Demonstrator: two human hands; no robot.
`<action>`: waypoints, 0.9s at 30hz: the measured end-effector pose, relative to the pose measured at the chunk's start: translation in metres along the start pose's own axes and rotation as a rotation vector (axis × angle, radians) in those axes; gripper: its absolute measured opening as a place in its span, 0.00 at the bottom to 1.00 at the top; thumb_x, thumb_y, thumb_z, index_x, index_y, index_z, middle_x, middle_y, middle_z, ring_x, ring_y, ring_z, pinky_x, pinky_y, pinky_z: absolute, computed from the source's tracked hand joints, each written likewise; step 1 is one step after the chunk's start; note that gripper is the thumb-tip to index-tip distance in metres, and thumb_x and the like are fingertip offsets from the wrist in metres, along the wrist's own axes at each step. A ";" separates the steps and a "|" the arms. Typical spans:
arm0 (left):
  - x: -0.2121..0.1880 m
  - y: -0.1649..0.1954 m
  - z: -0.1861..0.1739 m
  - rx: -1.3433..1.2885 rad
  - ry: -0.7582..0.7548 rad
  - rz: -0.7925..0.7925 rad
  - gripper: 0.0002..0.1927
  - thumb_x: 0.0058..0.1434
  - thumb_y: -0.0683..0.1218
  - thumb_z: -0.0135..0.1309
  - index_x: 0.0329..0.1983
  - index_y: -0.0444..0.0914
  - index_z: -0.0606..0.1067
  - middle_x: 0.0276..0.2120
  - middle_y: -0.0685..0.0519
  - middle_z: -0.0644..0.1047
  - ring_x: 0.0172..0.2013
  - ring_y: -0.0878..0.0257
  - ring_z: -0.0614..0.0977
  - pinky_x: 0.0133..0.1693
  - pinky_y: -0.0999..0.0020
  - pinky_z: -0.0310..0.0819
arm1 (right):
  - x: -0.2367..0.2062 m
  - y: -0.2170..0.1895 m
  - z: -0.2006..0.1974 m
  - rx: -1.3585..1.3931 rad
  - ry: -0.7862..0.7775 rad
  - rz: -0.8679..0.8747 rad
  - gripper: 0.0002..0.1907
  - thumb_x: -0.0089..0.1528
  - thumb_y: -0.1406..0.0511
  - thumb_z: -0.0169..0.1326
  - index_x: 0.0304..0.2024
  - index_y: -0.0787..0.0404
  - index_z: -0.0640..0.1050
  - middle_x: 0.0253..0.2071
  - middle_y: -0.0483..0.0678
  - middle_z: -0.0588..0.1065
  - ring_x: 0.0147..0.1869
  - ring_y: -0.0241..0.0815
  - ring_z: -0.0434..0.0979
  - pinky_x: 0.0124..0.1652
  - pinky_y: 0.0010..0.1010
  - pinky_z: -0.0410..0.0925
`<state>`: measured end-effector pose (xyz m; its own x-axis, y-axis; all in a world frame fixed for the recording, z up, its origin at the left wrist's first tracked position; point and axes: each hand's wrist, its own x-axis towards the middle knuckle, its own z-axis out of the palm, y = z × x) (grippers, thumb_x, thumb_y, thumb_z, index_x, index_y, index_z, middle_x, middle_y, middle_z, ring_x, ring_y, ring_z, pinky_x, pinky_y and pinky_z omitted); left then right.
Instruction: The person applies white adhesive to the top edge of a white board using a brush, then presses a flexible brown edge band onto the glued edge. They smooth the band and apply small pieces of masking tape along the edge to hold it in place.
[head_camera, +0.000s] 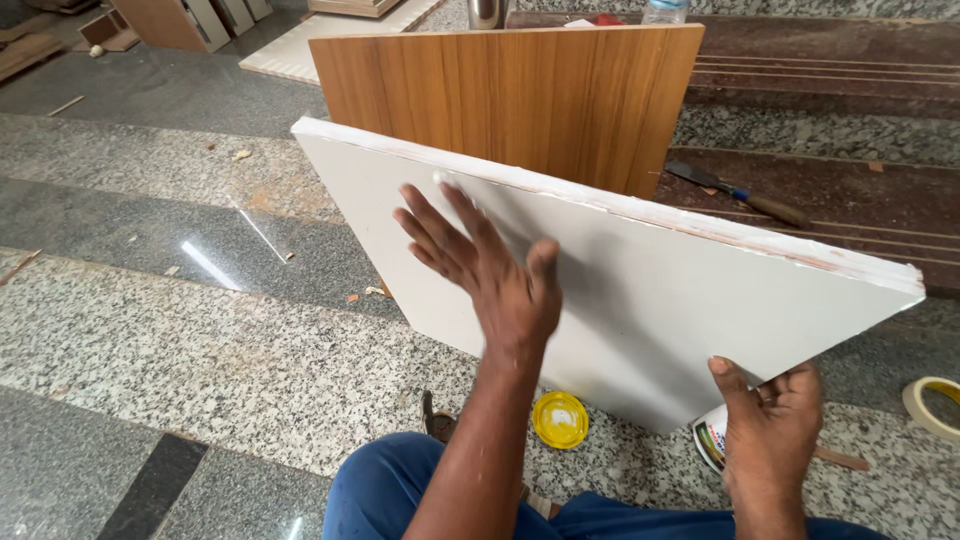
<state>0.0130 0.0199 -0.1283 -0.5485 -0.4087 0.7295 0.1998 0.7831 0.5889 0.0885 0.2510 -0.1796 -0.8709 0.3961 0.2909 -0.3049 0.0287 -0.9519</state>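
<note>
White laminated board (640, 300) tilted on edge; left hand (500, 280) flat, fingers spread, smoothing its face; right hand (770, 420) clamped at five o'clock corner. Steady support needed.

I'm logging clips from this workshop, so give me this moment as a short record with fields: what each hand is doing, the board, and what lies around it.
left hand: flat, fingers spread, against the face of the white board
right hand: grips the white board's lower edge
white board: tilted on edge, its top edge rough
behind it: wood-grain panel standing upright
floor: speckled granite floor; yellow lid, tape roll, chisel on the step
</note>
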 end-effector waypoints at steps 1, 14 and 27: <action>0.003 -0.002 0.008 0.001 0.043 -0.085 0.53 0.62 0.82 0.18 0.84 0.52 0.36 0.81 0.41 0.27 0.80 0.39 0.25 0.76 0.31 0.13 | 0.000 0.001 -0.001 0.005 -0.009 -0.018 0.24 0.63 0.73 0.61 0.59 0.68 0.68 0.51 0.55 0.75 0.57 0.40 0.77 0.58 0.32 0.73; 0.007 0.093 -0.023 0.073 -0.220 0.051 0.48 0.63 0.81 0.28 0.79 0.53 0.58 0.79 0.42 0.29 0.77 0.39 0.23 0.71 0.35 0.07 | 0.009 0.016 -0.006 -0.042 0.041 0.173 0.22 0.60 0.69 0.60 0.55 0.65 0.69 0.47 0.51 0.77 0.52 0.40 0.79 0.51 0.31 0.75; -0.047 0.210 -0.007 0.093 -0.514 0.411 0.45 0.62 0.79 0.26 0.72 0.53 0.67 0.79 0.46 0.30 0.76 0.39 0.24 0.69 0.30 0.08 | 0.022 0.020 -0.012 0.208 -0.090 -0.018 0.30 0.68 0.49 0.52 0.62 0.65 0.70 0.54 0.50 0.75 0.58 0.41 0.76 0.55 0.35 0.70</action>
<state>0.0868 0.2004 -0.0361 -0.7645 0.1892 0.6162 0.4168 0.8743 0.2487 0.0677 0.2718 -0.1938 -0.8924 0.3139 0.3241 -0.3859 -0.1587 -0.9088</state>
